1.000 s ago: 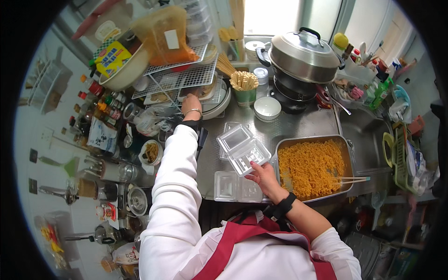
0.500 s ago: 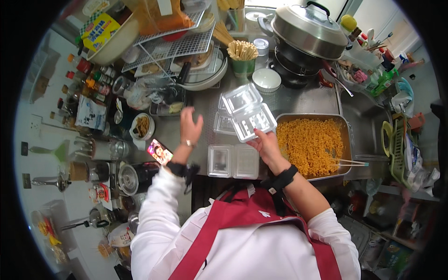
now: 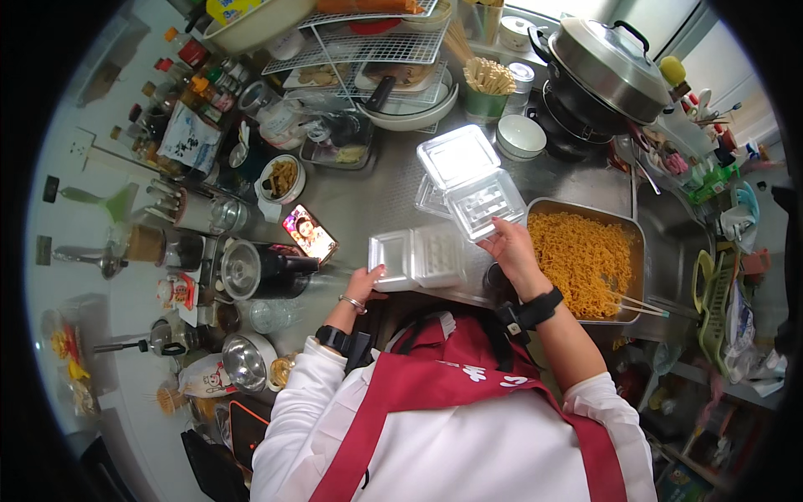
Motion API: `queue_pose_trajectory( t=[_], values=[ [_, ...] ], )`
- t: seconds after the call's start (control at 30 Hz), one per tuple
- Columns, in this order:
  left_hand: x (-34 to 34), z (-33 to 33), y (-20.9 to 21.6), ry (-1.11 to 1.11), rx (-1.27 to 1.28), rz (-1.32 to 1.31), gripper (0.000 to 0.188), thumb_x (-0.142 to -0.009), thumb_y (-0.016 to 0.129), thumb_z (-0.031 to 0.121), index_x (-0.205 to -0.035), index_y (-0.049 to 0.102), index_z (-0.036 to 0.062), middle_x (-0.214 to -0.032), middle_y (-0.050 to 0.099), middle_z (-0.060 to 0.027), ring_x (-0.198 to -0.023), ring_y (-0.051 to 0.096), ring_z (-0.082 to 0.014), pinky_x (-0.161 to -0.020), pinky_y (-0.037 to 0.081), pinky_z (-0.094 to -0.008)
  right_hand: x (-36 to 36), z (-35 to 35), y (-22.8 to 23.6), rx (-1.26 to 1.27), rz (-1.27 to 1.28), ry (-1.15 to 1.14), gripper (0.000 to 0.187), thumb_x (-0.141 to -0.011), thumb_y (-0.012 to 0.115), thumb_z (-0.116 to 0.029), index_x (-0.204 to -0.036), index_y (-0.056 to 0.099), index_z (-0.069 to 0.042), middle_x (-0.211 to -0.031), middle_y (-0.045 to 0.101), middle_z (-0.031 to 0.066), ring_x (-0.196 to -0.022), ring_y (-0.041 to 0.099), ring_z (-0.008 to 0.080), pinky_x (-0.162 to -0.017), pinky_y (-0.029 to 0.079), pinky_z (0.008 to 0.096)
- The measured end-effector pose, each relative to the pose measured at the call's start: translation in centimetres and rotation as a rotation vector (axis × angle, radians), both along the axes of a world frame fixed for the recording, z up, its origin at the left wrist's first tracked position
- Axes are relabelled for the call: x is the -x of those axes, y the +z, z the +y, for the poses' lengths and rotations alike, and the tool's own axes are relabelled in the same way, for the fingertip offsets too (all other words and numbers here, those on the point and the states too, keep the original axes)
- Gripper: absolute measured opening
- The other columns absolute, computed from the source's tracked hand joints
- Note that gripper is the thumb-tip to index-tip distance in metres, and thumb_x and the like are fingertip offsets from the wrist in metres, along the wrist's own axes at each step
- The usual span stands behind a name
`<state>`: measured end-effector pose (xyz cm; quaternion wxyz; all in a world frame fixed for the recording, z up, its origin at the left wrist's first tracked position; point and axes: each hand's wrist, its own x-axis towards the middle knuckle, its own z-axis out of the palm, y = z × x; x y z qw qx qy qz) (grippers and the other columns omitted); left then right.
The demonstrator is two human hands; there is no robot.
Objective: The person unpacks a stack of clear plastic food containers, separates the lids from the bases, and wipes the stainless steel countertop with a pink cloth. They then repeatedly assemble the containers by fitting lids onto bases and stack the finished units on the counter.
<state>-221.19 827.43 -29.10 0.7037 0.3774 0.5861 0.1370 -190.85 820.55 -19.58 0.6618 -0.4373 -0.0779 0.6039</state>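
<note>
In the head view, the left grip (image 3: 365,284) was closed on the lower-left corner of a lidded box (image 3: 391,261), just below the centre of the frame. The box was thin clear plastic, shiny and ribbed, spread open into two shallow rectangular halves; whether it was lifted off the table (image 3: 381,197) could not be told. The right grip (image 3: 514,251), right of centre, was pinching the lower edge of a second clear box (image 3: 477,188), the thumb lying over the rim. That one was tilted and opened flat at its hinge, its rounded corners catching the light, and part of a third clear box (image 3: 430,197) showed beneath its left side.

The table was brushed steel with a fine dimpled texture. Right of the right grip stood a rectangular metal tray (image 3: 641,268) filled with crinkled, orange-yellow noodles (image 3: 585,251), a pair of pale chopsticks (image 3: 640,308) resting across its lower-right edge. In the upper right, a broad pot lid (image 3: 615,67) of dull metal domed over dark cookware, and a smooth white bowl (image 3: 520,136) stood near it. Left of centre, a flat phone (image 3: 309,233) with a lit screen lay near a round white bowl of brownish food pieces (image 3: 283,178).
</note>
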Motion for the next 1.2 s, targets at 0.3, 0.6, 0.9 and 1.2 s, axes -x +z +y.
queue_pose_trajectory(
  t=[0.3,0.6,0.9,1.2],
  values=[
    [3.1,0.2,-0.7,0.457,0.203,-0.393,0.034,-0.07,0.065,0.017,-0.098,0.052,0.0045,-0.096,0.054,-0.0104,-0.087,0.054,-0.0246,-0.076,0.048,-0.0445,0.8,-2.4,-0.2,-0.027,0.009,0.052,0.025,-0.085,0.044,-0.012,-0.103,0.045,0.005,-0.097,0.057,0.0134,-0.083,0.059,0.0215,-0.072,0.049,0.034],
    [2.2,-3.2,6.7,0.498,-0.106,-0.525,0.042,-0.071,0.063,0.014,-0.106,0.045,-0.001,-0.099,0.054,-0.0127,-0.089,0.056,-0.0251,-0.077,0.049,-0.0416,0.3,-2.7,-1.2,0.01,0.015,0.056,0.028,-0.084,0.047,-0.013,-0.108,0.046,0.001,-0.105,0.054,0.0118,-0.095,0.054,0.0233,-0.079,0.045,0.0379],
    [11.9,-8.6,18.0,0.788,-0.408,-0.902,0.017,-0.078,0.054,0.01,-0.089,0.054,-0.0029,-0.096,0.056,-0.0153,-0.092,0.055,-0.0284,-0.082,0.045,-0.0461,2.2,-0.8,-0.5,-0.082,0.038,0.296,0.034,-0.085,0.046,-0.015,-0.113,0.041,0.003,-0.111,0.05,0.0143,-0.1,0.052,0.0235,-0.085,0.044,0.0353],
    [15.0,-6.8,24.5,0.826,-0.589,-0.655,0.028,-0.078,0.056,0.017,-0.101,0.049,0.002,-0.107,0.053,-0.0142,-0.102,0.05,-0.028,-0.085,0.043,-0.0447,5.0,-1.1,0.6,0.023,0.081,0.284,0.026,-0.084,0.046,-0.012,-0.102,0.044,0.006,-0.1,0.054,0.0166,-0.087,0.057,0.0277,-0.076,0.047,0.041]
  ],
)
